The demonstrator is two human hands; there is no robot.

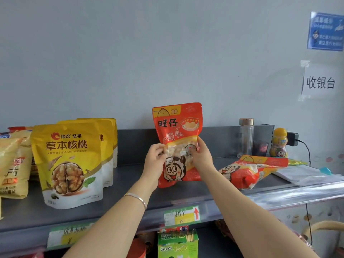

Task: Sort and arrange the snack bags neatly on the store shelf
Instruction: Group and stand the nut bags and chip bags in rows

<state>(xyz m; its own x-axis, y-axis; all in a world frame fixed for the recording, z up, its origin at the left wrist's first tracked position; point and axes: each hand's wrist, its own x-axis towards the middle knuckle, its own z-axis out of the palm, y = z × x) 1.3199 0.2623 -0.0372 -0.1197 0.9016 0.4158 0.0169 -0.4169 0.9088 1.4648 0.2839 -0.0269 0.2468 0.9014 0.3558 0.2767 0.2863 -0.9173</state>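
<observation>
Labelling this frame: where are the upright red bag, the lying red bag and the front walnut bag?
upright red bag (176, 125), head view, upper printed panel
lying red bag (247, 172), head view, middle
front walnut bag (67, 146), head view, title text

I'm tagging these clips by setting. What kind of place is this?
Most likely a small shop. Packaged snacks stand in rows on a grey shelf, paper price labels are fixed to its front edge, and a wall sign reads "cashier". Both hands hold a red snack bag upright.

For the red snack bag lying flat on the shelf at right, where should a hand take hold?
Grip the lying red bag across its puffed near end, coming from the front. It lies on its side, that end nearest the shelf edge, clear of the upright red bag.
</observation>
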